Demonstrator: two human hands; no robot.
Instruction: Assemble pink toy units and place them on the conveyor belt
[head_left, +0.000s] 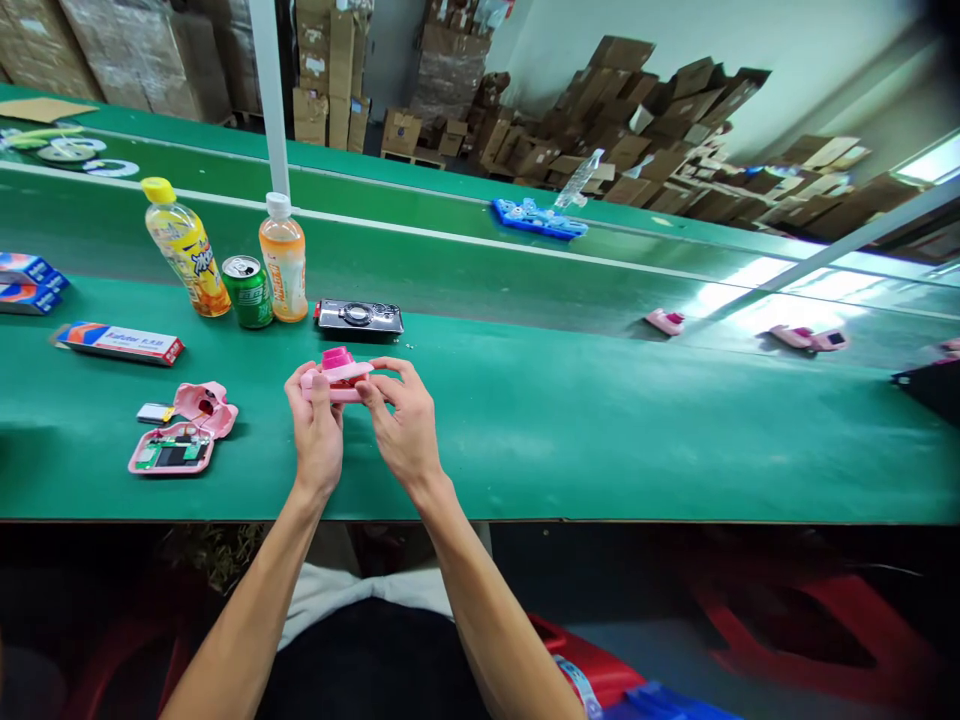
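On the green bench [600,430], both hands clasped a pink toy camera [337,374]: left hand [316,425] steadying its body, right hand [405,425] pinching the end, opened shells [184,428] lying left.

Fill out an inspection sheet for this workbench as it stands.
Surface: green table, bare to the right of the hands.
Job's things: pink device held over the table by both hands; opened pink casing with its circuit board showing lies to the left.
Clutter: yellow-capped bottle, green can, orange bottle, black tray, flat box, more pink units on the far right.
Grippers: left hand and right hand both grip the pink device.
Cables: nothing seen.
Surroundings: stacked cardboard boxes behind, white post, blue part on the far table.
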